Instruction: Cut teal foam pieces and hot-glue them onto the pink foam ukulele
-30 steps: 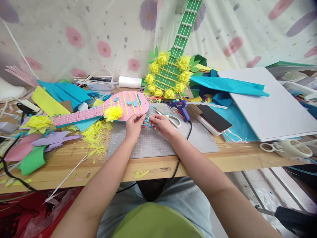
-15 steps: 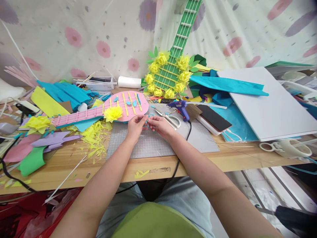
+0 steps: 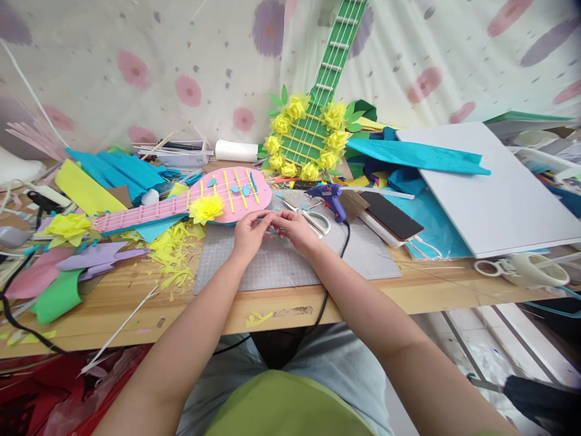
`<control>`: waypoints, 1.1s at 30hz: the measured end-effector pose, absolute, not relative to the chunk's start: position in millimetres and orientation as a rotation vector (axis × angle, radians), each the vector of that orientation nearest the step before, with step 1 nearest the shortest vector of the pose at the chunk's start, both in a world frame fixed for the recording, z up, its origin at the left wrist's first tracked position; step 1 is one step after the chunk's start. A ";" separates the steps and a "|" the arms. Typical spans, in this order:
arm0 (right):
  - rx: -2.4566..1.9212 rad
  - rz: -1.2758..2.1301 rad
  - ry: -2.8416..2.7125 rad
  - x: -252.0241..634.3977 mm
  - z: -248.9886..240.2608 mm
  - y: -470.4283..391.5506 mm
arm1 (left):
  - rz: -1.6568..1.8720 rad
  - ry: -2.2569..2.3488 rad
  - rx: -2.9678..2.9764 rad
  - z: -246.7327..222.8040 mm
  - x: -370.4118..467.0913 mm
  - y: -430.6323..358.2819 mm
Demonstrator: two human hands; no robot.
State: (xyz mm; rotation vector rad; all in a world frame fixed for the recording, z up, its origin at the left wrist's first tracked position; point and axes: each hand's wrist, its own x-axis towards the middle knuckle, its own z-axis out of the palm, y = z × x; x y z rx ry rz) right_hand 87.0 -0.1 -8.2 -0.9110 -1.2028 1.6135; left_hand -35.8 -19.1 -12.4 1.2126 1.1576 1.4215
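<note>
My left hand [image 3: 250, 233] and my right hand [image 3: 292, 229] meet above the grey cutting mat [image 3: 258, 272], fingertips pinched together. Between them is a small blue paper piece [image 3: 271, 229], mostly covered by the fingers. Just beyond my left hand lies a pink paper guitar [image 3: 249, 181] with yellow strips, small blue leaf shapes and a yellow paper flower [image 3: 207, 209]. Scissors with pale handles [image 3: 321, 224] rest beside my right hand. Farther right a blue-purple glue gun [image 3: 333, 201] lies on its side with a white glue stick in its back.
A green paper guitar [image 3: 302, 138] ringed with yellow flowers leans at the back. Yellow paper scraps [image 3: 175, 254] and blue crepe paper [image 3: 118, 172] lie left. A black-topped white box [image 3: 393, 217] and a white board [image 3: 490, 188] stand right. The black cable [image 3: 338, 263] crosses the mat.
The fingertips have closed in a little more, and less of the blue paper piece shows between them. Everything else stays in place, apart from a slight shift of the view.
</note>
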 end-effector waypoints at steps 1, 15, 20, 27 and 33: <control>-0.902 1.642 -1.187 87.5 -7.9 0.2 | 1.427 1.144 1.196 -12.6 -36.2 -18.2; -0.873 1.804 -1.002 90.0 -4.6 1.5 | 1.511 1.200 1.512 -14.7 -39.3 -22.2; -0.855 1.841 -0.980 90.5 -5.2 1.9 | 1.541 1.203 1.459 -14.9 -39.3 -22.2; -0.855 1.869 -0.960 91.9 -5.9 2.6 | 1.590 1.227 1.460 -13.0 -38.1 -24.2; -0.865 1.879 -0.959 92.2 -4.2 2.1 | 1.613 1.239 1.468 -10.9 -39.1 -26.4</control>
